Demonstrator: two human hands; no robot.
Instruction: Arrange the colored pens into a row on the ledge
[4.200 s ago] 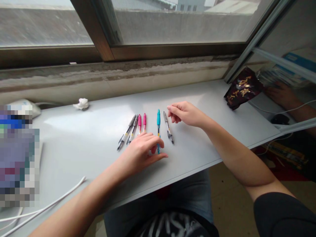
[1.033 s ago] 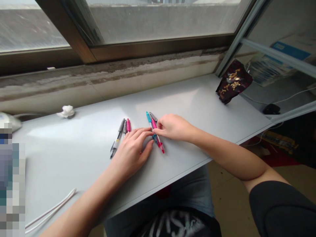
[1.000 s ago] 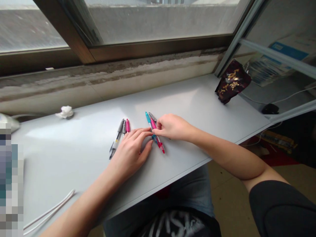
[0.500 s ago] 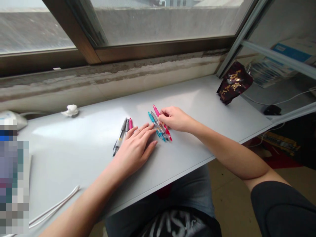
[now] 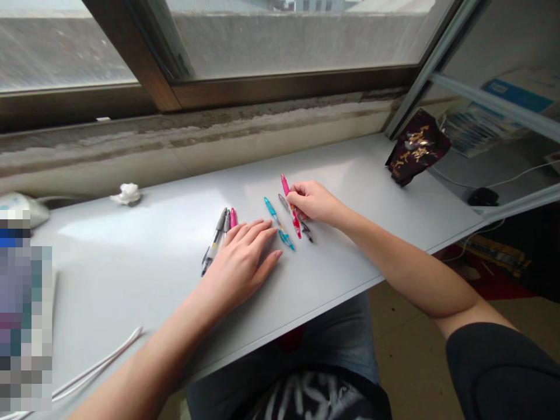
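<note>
Here: R hand (image 5: 312, 203) pinches pink pen (image 5: 290, 204) in its fingers (image 5: 294, 198), pen crossing grey pen (image 5: 306, 232); L hand (image 5: 238, 262) lies open, unclenched on bench (image 5: 131, 262), at 8 o'clock of teal pen (image 5: 278, 223).

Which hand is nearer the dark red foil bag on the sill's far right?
The right. The right hand, pinching a pink pen, is left of the foil bag and apart from it; the left hand lies farther left, beyond the right hand.
</note>
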